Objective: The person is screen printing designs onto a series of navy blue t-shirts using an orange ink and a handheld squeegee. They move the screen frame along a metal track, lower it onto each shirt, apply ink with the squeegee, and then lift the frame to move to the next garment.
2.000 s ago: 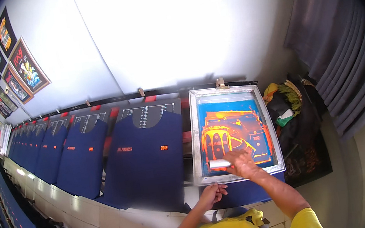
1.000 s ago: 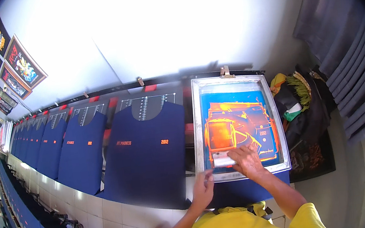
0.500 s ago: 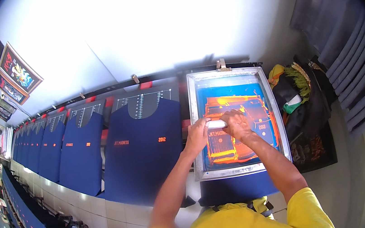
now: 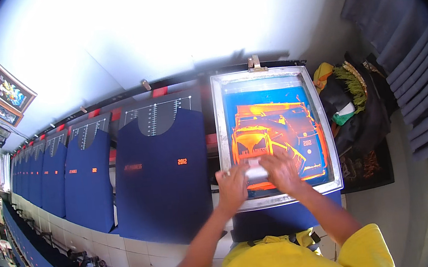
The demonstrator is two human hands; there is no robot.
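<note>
A metal-framed printing screen [image 4: 220,127] lies flat in front of me, its blue mesh [image 4: 274,99] smeared with orange ink. Both hands grip a pale squeegee [image 4: 256,170] at the near end of the mesh. My left hand [image 4: 232,184] holds its left part, partly over the frame's corner. My right hand [image 4: 281,170] holds its right part. A navy shirt [image 4: 283,218] sticks out from under the screen's near edge.
A row of navy shirts [image 4: 160,177] with small orange prints lies on boards along the long table to the left. A heap of dark cloths and rags [image 4: 349,101] sits right of the screen. Framed pictures [image 4: 5,89] hang far left; a dark curtain [image 4: 407,56] hangs at right.
Both hands went up to the middle of the screen, then drew the squeegee back toward me to the near end. Earlier only the right hand was on the mesh.
</note>
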